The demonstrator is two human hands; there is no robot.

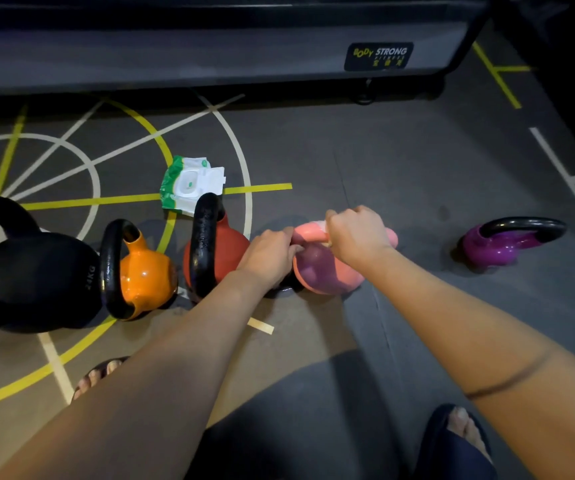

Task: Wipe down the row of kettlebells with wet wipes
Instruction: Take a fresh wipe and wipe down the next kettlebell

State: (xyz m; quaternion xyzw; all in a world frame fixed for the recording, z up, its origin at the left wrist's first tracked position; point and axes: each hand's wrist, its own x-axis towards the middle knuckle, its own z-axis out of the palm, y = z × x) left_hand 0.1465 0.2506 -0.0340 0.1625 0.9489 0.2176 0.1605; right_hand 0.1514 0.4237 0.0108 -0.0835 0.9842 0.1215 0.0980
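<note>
A pink kettlebell [327, 271] stands on the floor in the middle of the row. My right hand [357, 233] is curled over its handle with a pale wipe [327, 242] showing under the fingers. My left hand [274, 258] grips the left end of the same handle. To the left stand a red kettlebell [234, 247], an orange kettlebell [147, 275] and a big black kettlebell [33, 275]. A purple kettlebell [497, 247] lies tipped over at the right. The wet wipe pack [189, 183] lies behind the red one, its lid open.
A dark equipment rack base [210, 53] with a label runs along the back. The grey floor carries yellow and white painted lines. My feet in sandals [459, 441] show at the bottom edge, one left of my arms and one right.
</note>
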